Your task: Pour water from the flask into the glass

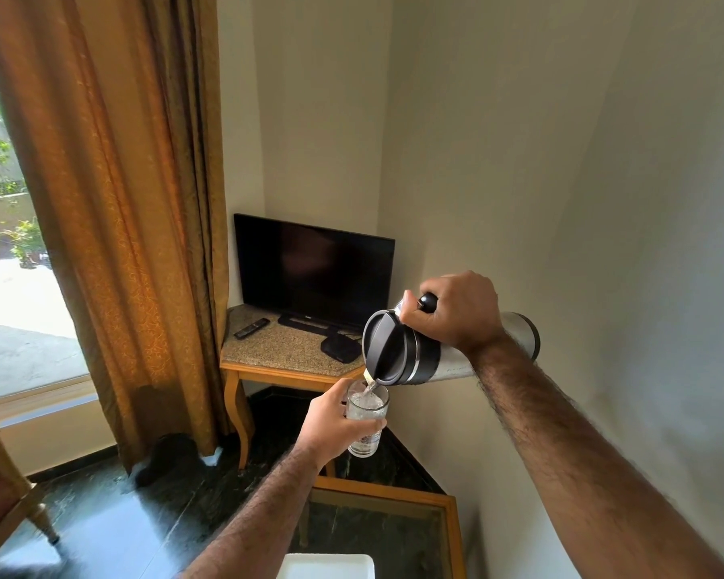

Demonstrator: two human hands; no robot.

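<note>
Head view: our right hand (456,315) tipped the steel flask (431,353); our left hand's fingers (366,432) wrapped the glass (366,415), partly filled below the spout.

TV (313,272), remote (251,328) on corner table (285,371); curtain (130,211).

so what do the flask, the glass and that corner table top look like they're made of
Flask: apparently brushed metal, likely stainless steel, going by its dull grey sheen; the lid and collar look like glossy black plastic.
Glass: clear glass, or possibly clear plastic; water and fingers show through it.
Corner table top: speckled beige stone, probably polished granite, on a varnished wooden frame.
</note>
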